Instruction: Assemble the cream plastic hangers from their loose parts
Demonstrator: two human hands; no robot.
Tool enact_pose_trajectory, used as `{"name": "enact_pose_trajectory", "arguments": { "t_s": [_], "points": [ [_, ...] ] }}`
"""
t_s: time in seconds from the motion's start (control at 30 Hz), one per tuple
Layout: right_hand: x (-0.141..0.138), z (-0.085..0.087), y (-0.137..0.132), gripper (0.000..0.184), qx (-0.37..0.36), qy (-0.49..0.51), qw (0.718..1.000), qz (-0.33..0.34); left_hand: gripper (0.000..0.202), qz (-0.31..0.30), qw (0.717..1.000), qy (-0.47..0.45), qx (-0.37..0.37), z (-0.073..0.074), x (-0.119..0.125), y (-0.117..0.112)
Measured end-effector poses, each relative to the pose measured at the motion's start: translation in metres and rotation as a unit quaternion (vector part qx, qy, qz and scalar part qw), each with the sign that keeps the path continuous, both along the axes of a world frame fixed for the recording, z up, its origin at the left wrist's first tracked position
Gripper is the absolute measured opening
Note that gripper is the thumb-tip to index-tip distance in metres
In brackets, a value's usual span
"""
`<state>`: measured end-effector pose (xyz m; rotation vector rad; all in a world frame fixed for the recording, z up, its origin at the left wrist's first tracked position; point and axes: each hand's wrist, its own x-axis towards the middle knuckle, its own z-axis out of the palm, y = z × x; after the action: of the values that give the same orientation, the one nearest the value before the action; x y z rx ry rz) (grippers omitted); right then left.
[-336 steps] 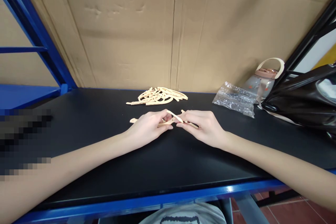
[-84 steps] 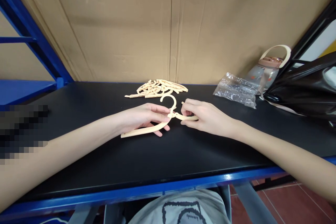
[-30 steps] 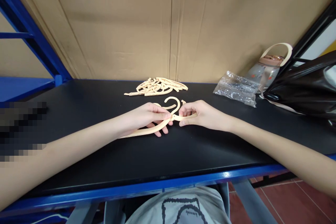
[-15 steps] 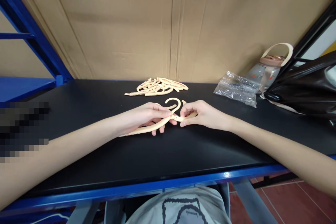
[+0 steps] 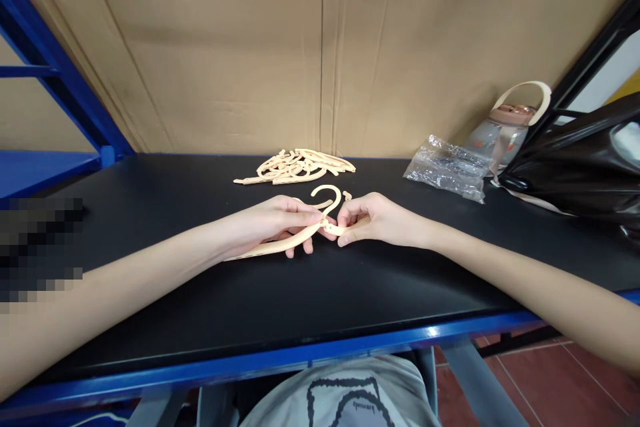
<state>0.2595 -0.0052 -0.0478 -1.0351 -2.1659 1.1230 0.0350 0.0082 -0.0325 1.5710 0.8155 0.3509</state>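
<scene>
Over the middle of the black table, my left hand (image 5: 283, 220) grips a cream plastic folding hanger (image 5: 287, 244) close to its centre joint. The hanger's hook (image 5: 334, 193) points upward, and one arm slants down to the left under my wrist. My right hand (image 5: 373, 221) pinches a short cream hanger arm (image 5: 334, 230) that meets the joint; whether the two parts are locked together I cannot tell. Behind my hands lies a pile of cream hanger parts (image 5: 295, 167), with hooks and arms tangled together. A small cream piece (image 5: 347, 196) shows just behind my right fingers.
A crumpled clear plastic bag (image 5: 445, 170) lies at the back right, before a clear water bottle (image 5: 505, 133) with a cream handle. Beside them rests a shiny black bag (image 5: 580, 160). Cardboard (image 5: 225, 47) stands behind the table (image 5: 320, 293). A blue frame (image 5: 65, 60) rises at left.
The whole view has shifted slightly, so everything sits a little further left. Both hands keep nearly the same grip on the hanger, with no clear change in its parts.
</scene>
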Motion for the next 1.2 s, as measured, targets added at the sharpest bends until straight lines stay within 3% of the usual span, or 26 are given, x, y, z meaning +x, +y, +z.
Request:
{"name": "enact_pose_trajectory", "arguments": {
  "t_s": [0.6, 0.97, 1.2],
  "points": [
    [-0.002, -0.006, -0.001, 0.019, -0.007, 0.025, 1.000, -0.006, 0.020, -0.008, 0.999, 0.039, -0.011, 0.005, 0.001, 0.000],
    [-0.005, -0.007, -0.005, 0.021, -0.003, 0.029, 0.999, -0.026, 0.026, -0.003, 0.996, 0.090, 0.026, 0.013, 0.003, -0.002],
    [-0.011, -0.007, -0.010, 0.018, 0.048, 0.003, 0.998, -0.049, 0.024, 0.044, 0.992, 0.112, 0.045, 0.011, 0.004, -0.003]
  ]
}}
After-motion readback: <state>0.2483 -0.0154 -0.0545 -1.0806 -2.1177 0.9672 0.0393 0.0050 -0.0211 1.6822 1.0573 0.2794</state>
